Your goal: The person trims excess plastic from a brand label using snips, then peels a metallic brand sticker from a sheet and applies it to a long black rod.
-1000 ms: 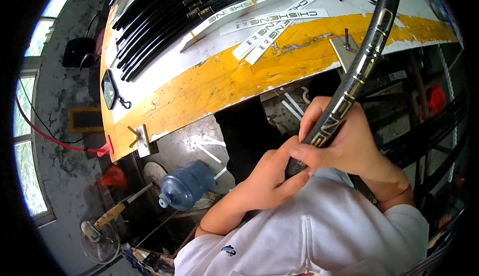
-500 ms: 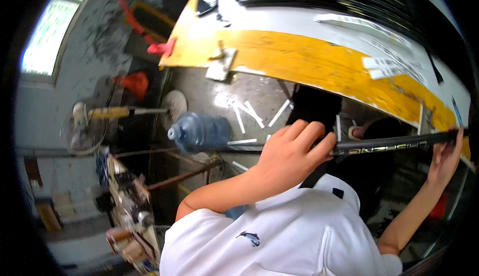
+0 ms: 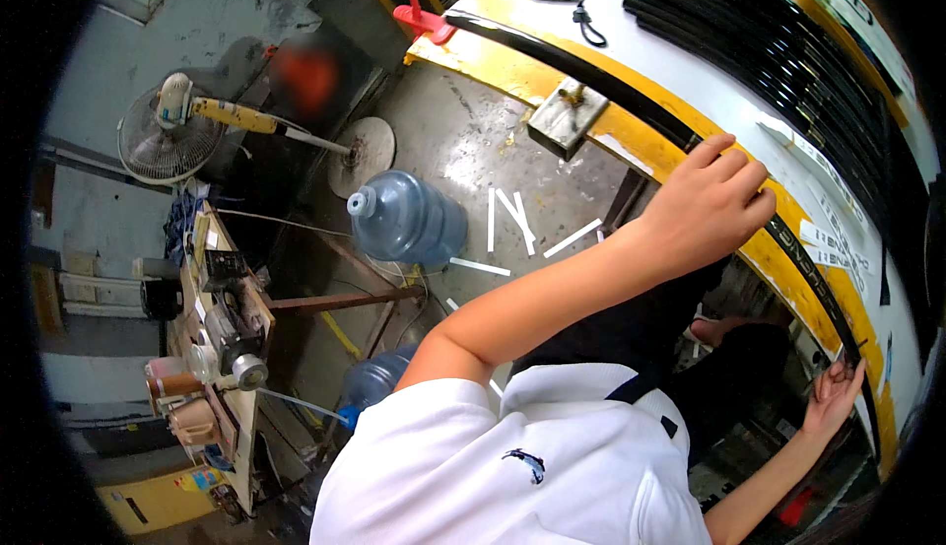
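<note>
- The black rod [image 3: 591, 82] runs along the yellow front edge of the table [image 3: 483, 47], its light lettering already on; whether anything on it remains undone can't be judged.
- Your left hand [image 3: 711, 195] has a narrow grip, fingers curled over the rod, thumb hidden.
- Your right hand [image 3: 838, 399] touches the rod farther right; how closed that grip is doesn't show.
- More black rods [image 3: 759, 62] lie side by side on the table, near lettered white strips [image 3: 826, 182].

Left grip [image 3: 714, 195] curls palm-down while the right grip [image 3: 836, 395] reaches wide.
</note>
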`<state>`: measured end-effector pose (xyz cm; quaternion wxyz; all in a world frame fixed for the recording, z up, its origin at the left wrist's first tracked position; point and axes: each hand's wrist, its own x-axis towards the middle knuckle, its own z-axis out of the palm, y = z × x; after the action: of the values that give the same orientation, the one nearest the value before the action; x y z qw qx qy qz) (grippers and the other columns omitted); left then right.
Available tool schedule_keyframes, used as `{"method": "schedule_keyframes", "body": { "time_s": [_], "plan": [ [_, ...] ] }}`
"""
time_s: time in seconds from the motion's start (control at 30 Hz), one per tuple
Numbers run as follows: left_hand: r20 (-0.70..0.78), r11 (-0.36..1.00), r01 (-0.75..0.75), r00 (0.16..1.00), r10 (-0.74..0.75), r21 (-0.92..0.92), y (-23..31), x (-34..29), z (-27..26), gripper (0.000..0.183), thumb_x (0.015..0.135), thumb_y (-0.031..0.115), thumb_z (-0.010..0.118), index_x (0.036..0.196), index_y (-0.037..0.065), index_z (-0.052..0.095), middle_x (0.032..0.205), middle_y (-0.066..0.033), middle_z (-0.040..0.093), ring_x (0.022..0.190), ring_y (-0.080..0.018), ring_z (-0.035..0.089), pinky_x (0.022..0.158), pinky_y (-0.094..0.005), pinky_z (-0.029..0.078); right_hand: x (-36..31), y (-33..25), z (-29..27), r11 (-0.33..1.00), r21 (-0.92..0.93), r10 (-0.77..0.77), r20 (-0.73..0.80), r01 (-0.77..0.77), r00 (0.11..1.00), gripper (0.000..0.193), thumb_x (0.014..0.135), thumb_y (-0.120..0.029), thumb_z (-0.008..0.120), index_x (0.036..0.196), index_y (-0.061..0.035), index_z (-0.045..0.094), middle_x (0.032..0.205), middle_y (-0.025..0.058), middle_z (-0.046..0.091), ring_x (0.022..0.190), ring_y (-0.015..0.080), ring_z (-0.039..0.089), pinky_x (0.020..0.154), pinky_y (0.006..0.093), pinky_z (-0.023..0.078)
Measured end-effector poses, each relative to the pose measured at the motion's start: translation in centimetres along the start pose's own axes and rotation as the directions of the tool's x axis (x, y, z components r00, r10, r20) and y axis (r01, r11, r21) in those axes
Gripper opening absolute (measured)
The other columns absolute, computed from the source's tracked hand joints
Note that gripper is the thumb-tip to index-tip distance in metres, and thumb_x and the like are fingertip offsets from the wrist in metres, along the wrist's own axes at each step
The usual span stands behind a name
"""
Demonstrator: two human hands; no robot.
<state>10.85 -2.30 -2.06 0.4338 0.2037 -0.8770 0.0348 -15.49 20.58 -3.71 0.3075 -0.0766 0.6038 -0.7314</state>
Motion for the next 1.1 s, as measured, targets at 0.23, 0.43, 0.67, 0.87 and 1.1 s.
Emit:
{"method": "schedule_keyframes", "body": {
  "time_s": [0.23, 0.43, 0.67, 0.87, 1.1],
  "plan": [
    [0.034, 0.997, 0.055, 0.998, -0.053, -0.046, -1.5, -2.0, 1.7, 0.015, 0.066, 0.016, 0.060, 0.079, 0.008, 0.056, 0.080, -0.0045, 0.051, 0.084, -0.0226, 0.052, 0.093, -0.0397, 0.039, 0.1, 0.7, 0.3, 0.991, -0.123, 0.052, -0.046, -0.058, 0.998, 0.035, 0.095, -0.035, 0.039, 0.102, -0.0044, 0.055, 0.059, 0.0023, 0.049, 0.034, 0.0072, 0.028, 0.032, 0.0227, 0.023],
    [-0.346, 0.949, 0.100, 0.916, -0.205, -0.298, -5.3, -4.5, -3.8, 0.027, 0.066, 0.006, 0.064, 0.092, 0.004, 0.056, 0.088, -0.0078, 0.054, 0.091, -0.0253, 0.052, 0.086, -0.0360, 0.040, -1.6, 1.2, 0.9, 0.955, -0.297, -0.070, -0.206, 0.005, 0.976, 0.032, 0.095, -0.033, 0.041, 0.095, -0.0046, 0.056, 0.056, 0.0010, 0.047, 0.036, 0.0056, 0.027, 0.032, 0.0202, 0.025],
    [-0.291, 0.323, 0.542, 0.148, -0.945, -0.776, -20.4, -18.5, -8.6, 0.038, 0.092, 0.028, 0.044, 0.117, 0.000, 0.046, 0.114, -0.0105, 0.051, 0.111, -0.0193, 0.045, 0.100, -0.0316, 0.027, -1.8, -0.1, 4.3, 0.945, -0.288, -0.127, 0.110, 0.154, 0.986, 0.027, 0.095, -0.029, 0.043, 0.094, -0.0057, 0.056, 0.054, -0.0018, 0.042, 0.035, 0.0042, 0.025, 0.032, 0.0186, 0.021],
    [0.075, 0.069, 0.334, 0.399, -0.914, -0.940, -25.9, -21.0, -7.7, 0.043, 0.093, 0.034, 0.041, 0.113, -0.002, 0.050, 0.104, -0.0129, 0.059, 0.106, -0.0236, 0.052, 0.100, -0.0362, 0.030, -4.5, 0.6, 13.6, 0.863, -0.416, -0.232, 0.179, 0.287, 0.956, 0.025, 0.095, -0.027, 0.042, 0.089, -0.0054, 0.054, 0.054, 0.0000, 0.041, 0.040, 0.0037, 0.030, 0.035, 0.0184, 0.025],
    [0.285, -0.153, 0.443, 0.249, -0.926, -0.883, -21.4, -20.3, -11.2, 0.014, 0.087, 0.017, 0.056, 0.088, 0.003, 0.055, 0.078, -0.0037, 0.057, 0.081, -0.0183, 0.061, 0.080, -0.0333, 0.048, -4.7, 2.3, 16.8, 0.876, -0.401, -0.098, 0.397, 0.268, 0.913, 0.026, 0.095, -0.025, 0.040, 0.085, -0.0037, 0.050, 0.052, 0.0016, 0.042, 0.035, 0.0047, 0.031, 0.032, 0.0180, 0.026]
  ]
}}
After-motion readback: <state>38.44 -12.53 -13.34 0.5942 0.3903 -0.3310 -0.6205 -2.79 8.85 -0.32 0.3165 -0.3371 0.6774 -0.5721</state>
